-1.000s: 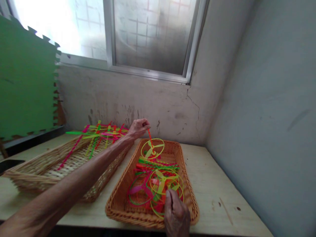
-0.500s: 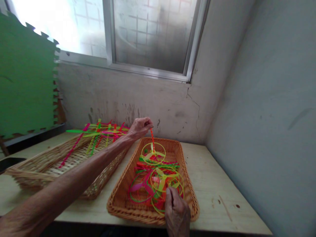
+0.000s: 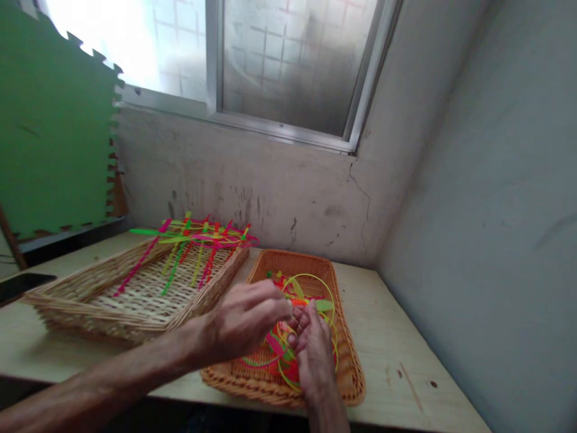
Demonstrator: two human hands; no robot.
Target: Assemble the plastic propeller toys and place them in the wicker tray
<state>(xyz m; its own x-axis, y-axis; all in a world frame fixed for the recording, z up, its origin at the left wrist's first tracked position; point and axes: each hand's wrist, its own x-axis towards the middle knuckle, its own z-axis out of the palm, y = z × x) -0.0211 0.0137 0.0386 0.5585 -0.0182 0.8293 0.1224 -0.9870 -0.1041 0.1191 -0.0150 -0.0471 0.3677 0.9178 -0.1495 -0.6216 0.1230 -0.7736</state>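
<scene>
Above the brown wicker basket point(image 3: 211, 377) my two hands meet at a flying propeller toy. My left hand point(image 3: 252, 313) is closed around the end of its twisted stick, most of which the fingers hide. My right hand point(image 3: 313, 343) pinches an orange sleeve point(image 3: 299, 302) on that stick between thumb and curled fingers. The toy's yellow ringed propeller point(image 3: 324, 305) is tilted on edge, just beyond my right hand. Below the hands, the basket holds more ringed propellers, a pink propeller point(image 3: 274, 344) among them, and other bright pieces partly covered by my hands.
To the left stands a pale wicker basket point(image 3: 103, 322), with several propeller toys point(image 3: 211, 236) laid across its far end, sticks hanging inside. A dark flat object point(image 3: 24, 287) lies on the wooden table point(image 3: 392, 343). Walls close off the back and right; a green foam mat point(image 3: 54, 132) stands left.
My left hand has come down and nearer, from above the basket's far end to my right hand. The yellow propeller has tipped from hanging level to on edge. My right hand has lifted off the pile.
</scene>
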